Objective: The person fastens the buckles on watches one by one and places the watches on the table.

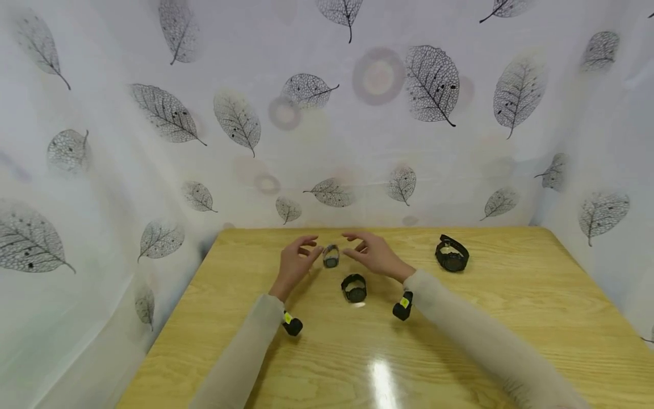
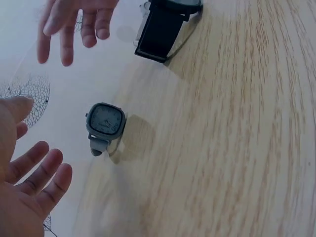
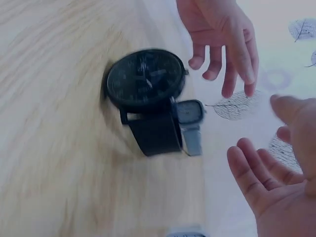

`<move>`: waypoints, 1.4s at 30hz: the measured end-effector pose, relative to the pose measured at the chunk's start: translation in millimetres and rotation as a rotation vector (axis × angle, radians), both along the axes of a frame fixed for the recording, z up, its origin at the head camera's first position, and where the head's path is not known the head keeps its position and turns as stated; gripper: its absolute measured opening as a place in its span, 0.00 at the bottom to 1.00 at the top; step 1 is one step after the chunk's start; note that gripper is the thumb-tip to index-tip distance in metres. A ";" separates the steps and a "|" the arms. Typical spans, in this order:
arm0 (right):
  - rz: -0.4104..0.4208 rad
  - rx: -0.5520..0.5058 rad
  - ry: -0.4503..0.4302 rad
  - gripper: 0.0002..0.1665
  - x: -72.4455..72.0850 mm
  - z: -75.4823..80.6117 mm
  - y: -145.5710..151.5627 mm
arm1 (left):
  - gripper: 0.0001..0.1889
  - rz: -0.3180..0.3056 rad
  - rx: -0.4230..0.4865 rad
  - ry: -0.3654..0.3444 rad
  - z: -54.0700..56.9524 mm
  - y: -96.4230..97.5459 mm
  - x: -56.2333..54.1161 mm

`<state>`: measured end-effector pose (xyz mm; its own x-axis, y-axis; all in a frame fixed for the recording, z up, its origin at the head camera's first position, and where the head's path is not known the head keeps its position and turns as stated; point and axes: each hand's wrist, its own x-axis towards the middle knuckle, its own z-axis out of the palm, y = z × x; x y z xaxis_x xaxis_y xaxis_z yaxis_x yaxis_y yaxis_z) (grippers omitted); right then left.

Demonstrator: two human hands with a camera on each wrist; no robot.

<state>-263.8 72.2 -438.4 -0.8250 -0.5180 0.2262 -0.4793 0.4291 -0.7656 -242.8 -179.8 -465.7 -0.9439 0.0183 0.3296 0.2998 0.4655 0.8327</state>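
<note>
A small grey square-faced wristwatch (image 1: 331, 262) stands on the table between the two hands, its strap looped up behind the dial. To its left is my left hand (image 1: 295, 266), fingers loosely bent and apart from the watch. My right hand (image 1: 377, 255) hovers on the other side, also holding nothing. In the left wrist view the grey watch (image 2: 105, 120) lies in the gap between both hands' fingertips. Nearer to me stands a round black wristwatch (image 1: 357, 294) with a wide black strap; it partly covers the grey one in the right wrist view.
Farther right on the wooden table (image 1: 501, 318) sits another black watch (image 1: 453, 261) with its strap curled up. A white leaf-patterned sheet (image 1: 368, 142) rises behind the table's back edge. Small black cameras (image 1: 403, 307) are worn on both wrists.
</note>
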 end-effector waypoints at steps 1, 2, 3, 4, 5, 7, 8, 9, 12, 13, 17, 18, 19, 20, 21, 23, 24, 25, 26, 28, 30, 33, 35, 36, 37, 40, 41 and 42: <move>-0.008 -0.001 0.031 0.30 1.4 1.7 3.8 | 0.19 -0.003 0.000 0.022 1.4 1.0 0.7; -0.016 -0.012 0.049 0.30 2.7 3.3 7.2 | 0.19 -0.008 0.004 0.040 2.9 2.1 1.5; -0.021 -0.029 0.063 0.29 3.7 4.7 10.4 | 0.19 -0.012 0.007 0.058 4.2 3.4 2.1; -0.024 -0.048 0.075 0.29 4.8 6.5 13.3 | 0.19 -0.019 0.012 0.072 5.4 4.9 2.9; -0.028 -0.064 0.089 0.29 5.6 7.5 16.0 | 0.19 -0.027 0.016 0.088 6.4 6.5 3.5; -0.036 -0.086 0.120 0.28 6.7 8.6 21.0 | 0.19 -0.035 0.013 0.117 7.2 10.3 3.9; -0.040 -0.091 0.136 0.28 7.5 8.9 23.4 | 0.19 -0.039 0.016 0.127 7.8 12.7 4.3; -0.042 -0.095 0.150 0.28 8.4 9.4 26.0 | 0.18 -0.041 0.013 0.137 8.4 15.2 4.5; -0.060 -0.097 0.185 0.28 13.1 10.8 37.0 | 0.18 -0.042 0.010 0.154 11.1 24.9 5.4; -0.067 -0.098 0.192 0.28 14.9 11.4 41.2 | 0.18 -0.043 0.008 0.158 12.3 28.1 5.5; -0.110 -0.094 0.217 0.28 21.9 13.6 63.9 | 0.22 -0.065 0.017 0.173 18.4 42.2 4.2; -0.124 -0.092 0.227 0.27 23.2 13.8 70.0 | 0.24 -0.074 0.023 0.179 20.1 45.8 3.8; -0.136 -0.090 0.234 0.27 24.3 13.9 76.0 | 0.26 -0.082 0.028 0.187 21.3 49.4 3.2; -0.148 -0.090 0.240 0.27 25.0 14.5 81.5 | 0.27 -0.088 0.036 0.194 22.7 52.8 2.6; -0.159 -0.095 0.249 0.27 25.4 14.7 86.7 | 0.29 -0.093 0.040 0.203 24.0 56.3 2.3; -0.191 -0.096 0.270 0.27 26.9 15.4 98.9 | 0.31 -0.113 0.039 0.222 26.2 65.0 1.7; -0.209 -0.100 0.278 0.27 28.0 16.1 105.5 | 0.31 -0.121 0.033 0.226 26.9 70.2 1.3; -0.225 -0.106 0.287 0.27 28.9 16.5 112.2 | 0.32 -0.129 0.026 0.232 27.6 75.2 1.0; -0.245 -0.106 0.296 0.27 29.8 16.8 118.8 | 0.33 -0.137 0.021 0.238 28.3 80.0 0.8; -0.284 -0.098 0.312 0.27 31.5 16.8 130.8 | 0.33 -0.149 0.008 0.244 29.3 87.5 1.2; -0.317 -0.094 0.322 0.26 33.6 16.1 141.4 | 0.33 -0.151 -0.002 0.240 29.8 92.9 1.6; -0.353 -0.083 0.330 0.26 37.2 14.2 156.4 | 0.33 -0.145 -0.018 0.242 30.1 99.9 2.0; -0.369 -0.080 0.334 0.26 38.9 13.1 165.1 | 0.33 -0.153 -0.015 0.250 30.3 105.1 1.7; -0.376 -0.079 0.334 0.26 39.4 12.6 168.9 | 0.33 -0.162 -0.016 0.256 30.7 108.1 1.5; -0.384 -0.076 0.335 0.26 39.3 11.9 172.6 | 0.33 -0.175 -0.012 0.261 31.7 111.7 1.7; -0.413 -0.071 0.339 0.26 36.3 9.6 181.9 | 0.33 -0.228 -0.020 0.264 33.8 124.7 -0.1; -0.423 -0.069 0.339 0.26 34.6 8.3 184.5 | 0.33 -0.245 -0.027 0.255 34.5 129.7 -1.0; -0.433 -0.066 0.338 0.26 32.7 6.8 186.9 | 0.34 -0.263 -0.031 0.240 35.2 134.9 -1.8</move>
